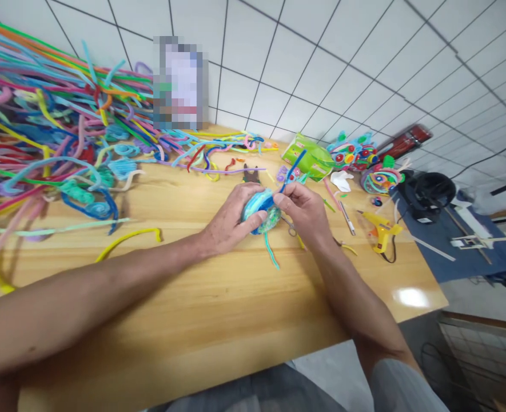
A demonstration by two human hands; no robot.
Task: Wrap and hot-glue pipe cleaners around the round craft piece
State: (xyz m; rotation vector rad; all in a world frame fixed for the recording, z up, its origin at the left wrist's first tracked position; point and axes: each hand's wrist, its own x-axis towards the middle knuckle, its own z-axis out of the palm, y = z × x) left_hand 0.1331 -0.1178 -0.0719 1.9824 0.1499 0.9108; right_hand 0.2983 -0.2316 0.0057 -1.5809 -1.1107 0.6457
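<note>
My left hand point(235, 220) is closed around a rounded bundle of blue, turquoise and green pipe cleaners point(271, 220), held just over the table. On the bundle's right side, my right hand point(303, 213) pinches a dark blue pipe cleaner point(296, 166), whose free end sticks up past the fingers. A short turquoise pipe cleaner point(271, 250) lies or hangs below the bundle; I cannot tell which. Behind my left hand are dark pliers point(251, 172), partly covered. The scissors' handle point(292, 230) peeks out beside my right hand.
A big heap of coloured pipe cleaners point(64, 126) fills the table's left side. Toward the back right stand a green tissue pack point(308, 157) and finished colourful masks point(381, 178). A yellow glue gun point(381, 230) and a pen point(347, 218) lie right of my hand.
</note>
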